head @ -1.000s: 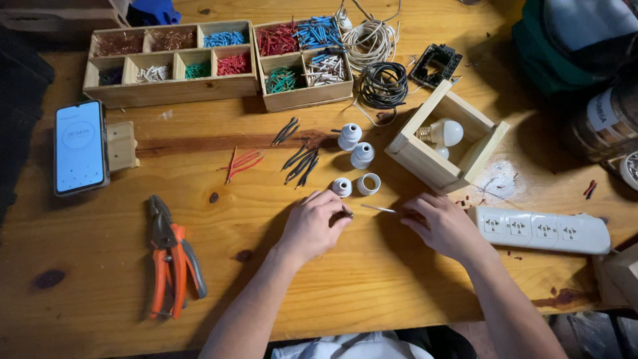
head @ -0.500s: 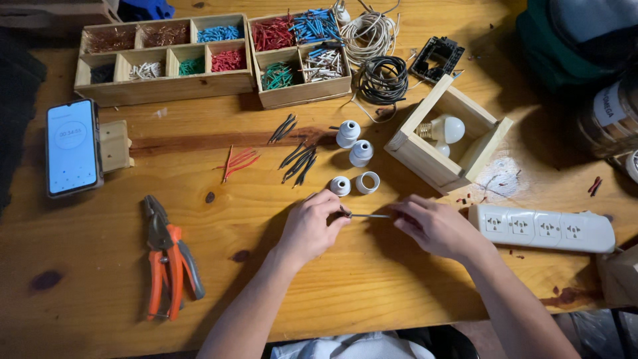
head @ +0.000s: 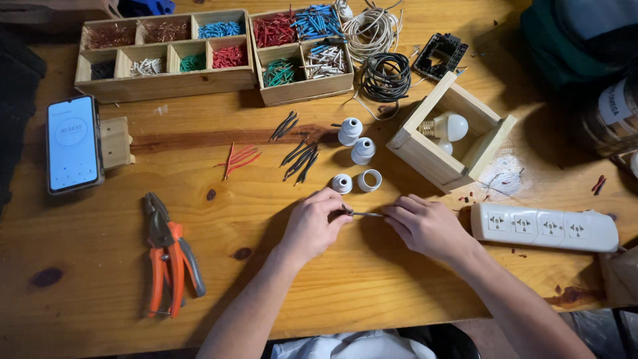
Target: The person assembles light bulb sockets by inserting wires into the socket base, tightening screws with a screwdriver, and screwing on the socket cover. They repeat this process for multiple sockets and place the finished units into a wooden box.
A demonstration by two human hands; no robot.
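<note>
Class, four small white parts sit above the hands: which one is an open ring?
The white ring, rightmost of the lower pair: you see the table through it; the other three are closed.

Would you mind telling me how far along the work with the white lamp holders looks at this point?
Done: two lamp holders stand apart from two loose white parts, with cut black wire pieces beside them. In hand: the left hand and right hand hold a thin wire between them. Left: the red wire pieces and orange pliers lie untouched.
</note>
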